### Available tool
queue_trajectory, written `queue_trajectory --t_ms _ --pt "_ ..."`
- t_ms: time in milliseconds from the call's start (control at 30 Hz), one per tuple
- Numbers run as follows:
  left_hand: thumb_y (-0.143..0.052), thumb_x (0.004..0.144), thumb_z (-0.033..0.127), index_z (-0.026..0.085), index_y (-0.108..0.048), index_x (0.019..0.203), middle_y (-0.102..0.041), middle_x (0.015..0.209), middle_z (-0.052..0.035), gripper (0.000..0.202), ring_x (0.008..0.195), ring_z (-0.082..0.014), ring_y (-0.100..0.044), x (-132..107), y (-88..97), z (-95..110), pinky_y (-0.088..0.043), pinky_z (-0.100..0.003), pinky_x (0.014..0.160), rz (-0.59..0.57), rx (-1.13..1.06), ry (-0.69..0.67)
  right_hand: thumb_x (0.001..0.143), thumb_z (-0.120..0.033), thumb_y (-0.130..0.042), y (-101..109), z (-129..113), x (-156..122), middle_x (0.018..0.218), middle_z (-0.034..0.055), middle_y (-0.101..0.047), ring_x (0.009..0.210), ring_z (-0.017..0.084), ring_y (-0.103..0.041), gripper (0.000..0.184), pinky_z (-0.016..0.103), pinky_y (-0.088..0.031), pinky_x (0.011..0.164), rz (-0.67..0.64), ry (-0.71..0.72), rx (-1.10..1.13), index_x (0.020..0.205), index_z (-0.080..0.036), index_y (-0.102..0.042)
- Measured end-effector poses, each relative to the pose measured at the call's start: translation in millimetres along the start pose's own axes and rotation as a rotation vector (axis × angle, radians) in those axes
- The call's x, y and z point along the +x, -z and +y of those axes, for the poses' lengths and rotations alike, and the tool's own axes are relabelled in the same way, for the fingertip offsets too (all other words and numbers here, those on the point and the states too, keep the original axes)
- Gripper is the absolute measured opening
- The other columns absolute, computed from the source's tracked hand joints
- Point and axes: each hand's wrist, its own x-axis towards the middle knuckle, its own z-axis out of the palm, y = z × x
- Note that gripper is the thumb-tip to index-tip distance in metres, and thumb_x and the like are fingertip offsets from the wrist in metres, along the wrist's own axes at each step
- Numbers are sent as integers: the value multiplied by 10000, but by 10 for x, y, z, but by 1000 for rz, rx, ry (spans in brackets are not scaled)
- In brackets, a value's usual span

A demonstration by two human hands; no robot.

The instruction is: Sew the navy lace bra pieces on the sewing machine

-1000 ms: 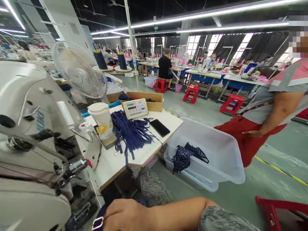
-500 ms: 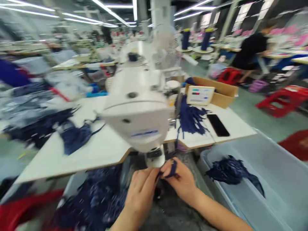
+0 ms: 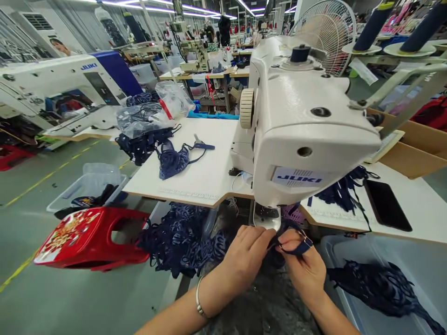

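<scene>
Just in front of the sewing machine (image 3: pixel 279 160), both hands meet over a navy bra strap (image 3: pixel 296 247). My right hand (image 3: pixel 307 270) pinches the strap, which loops over its fingers and carries a small gold-coloured ring or slider. On the left, my left hand (image 3: pixel 246 253) has its fingers closed at the strap's other part, close to the machine's metal sewing bed (image 3: pixel 267 218); its fingertips are partly hidden. A navy bra (image 3: pixel 172 158) lies on the white table (image 3: pixel 209 184), with small scissors or snips (image 3: pixel 202 144) beside it.
A box of navy bras (image 3: pixel 188 237) sits below left, near a red stool (image 3: pixel 94 237). At right are a phone (image 3: pixel 387 204), navy straps (image 3: pixel 344 190), a cardboard box (image 3: pixel 415 144) and a plastic bin (image 3: pixel 352 293) holding navy garments (image 3: pixel 380 284). A fan (image 3: pixel 324 32) stands behind.
The view has turned left, so the machine and hands appear farther right. Both hands stay together at the machine with the strap. The gold-coloured ring now shows at the right fingers.
</scene>
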Motion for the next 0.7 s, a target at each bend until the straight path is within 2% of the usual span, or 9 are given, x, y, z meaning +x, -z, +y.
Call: queue_trajectory --t_ms 100,267,400,467,533,600,633,700 --pt "-415 1009 149 122 -503 1251 -649 1001 -87 259 868 -164 -594 -19 -37 -16 -498 -297 768 6 -21 11 855 -9 -606 11 -15 12 895 14 -642 861 200 -623 295 326 -539 696 -15 -17 -6 916 -294 -649" --pt "-420 1017 208 160 -603 1085 -652 940 -57 200 839 -153 -603 7 -39 -8 -503 -276 743 14 -55 73 881 -61 -601 70 -122 59 884 9 -661 847 190 -637 234 292 -551 680 -78 -61 -39 913 -290 -639" --pt "-464 1007 306 189 -640 929 -658 847 -20 225 776 -138 -613 67 15 -21 -492 -256 690 -80 -98 168 895 -259 -635 119 -233 214 867 24 -676 798 190 -650 19 279 -547 695 -153 -312 -114 883 -245 -631" --pt "-507 988 338 193 -638 911 -659 854 -25 210 777 -150 -615 75 26 -55 -492 -268 680 -66 -53 224 893 -359 -626 118 -244 321 865 41 -678 796 206 -646 135 284 -531 679 -200 -435 -162 887 -224 -627" --pt "-536 974 322 179 -629 1010 -670 983 -71 174 901 -191 -627 53 16 -100 -497 -312 759 42 93 233 895 -409 -599 93 -216 410 839 39 -666 769 213 -624 190 296 -500 663 -212 -488 -248 903 -220 -617" --pt "-558 964 259 168 -596 1156 -660 1133 -100 216 1069 -216 -603 3 -9 -145 -452 -352 903 152 256 113 906 -409 -565 56 -165 457 831 31 -647 772 217 -598 187 312 -467 681 -207 -463 -343 898 -226 -602" --pt "-565 961 230 170 -577 1213 -654 1182 -94 259 1134 -211 -581 -28 -24 -165 -408 -355 969 150 310 16 914 -399 -547 36 -139 464 843 30 -637 790 220 -588 178 320 -455 703 -208 -435 -376 887 -229 -593" --pt "-568 963 217 174 -565 1258 -659 1210 -65 298 1196 -190 -556 -92 -55 -202 -342 -334 1031 50 359 -151 928 -381 -515 2 -92 459 886 36 -619 835 224 -574 168 331 -441 746 -220 -397 -398 879 -231 -575"
